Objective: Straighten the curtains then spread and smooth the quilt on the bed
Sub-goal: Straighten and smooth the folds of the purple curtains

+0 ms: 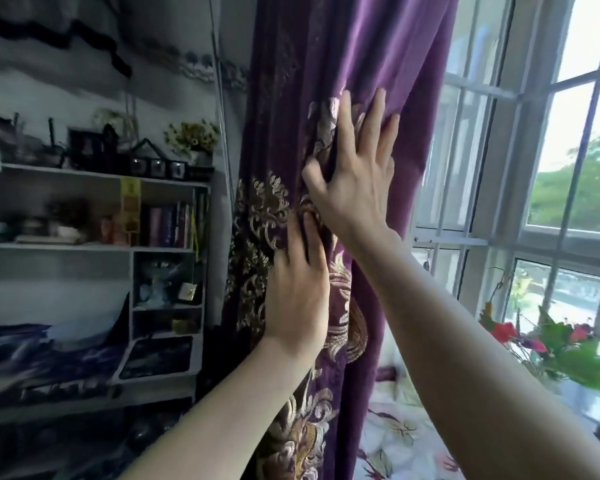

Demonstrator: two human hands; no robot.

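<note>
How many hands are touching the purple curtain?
2. The left hand lies lower on the curtain; the right hand presses flat higher up, nearer the window.

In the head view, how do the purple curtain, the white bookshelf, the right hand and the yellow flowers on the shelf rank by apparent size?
1. purple curtain
2. white bookshelf
3. right hand, though nearness to the camera enlarges it
4. yellow flowers
</note>
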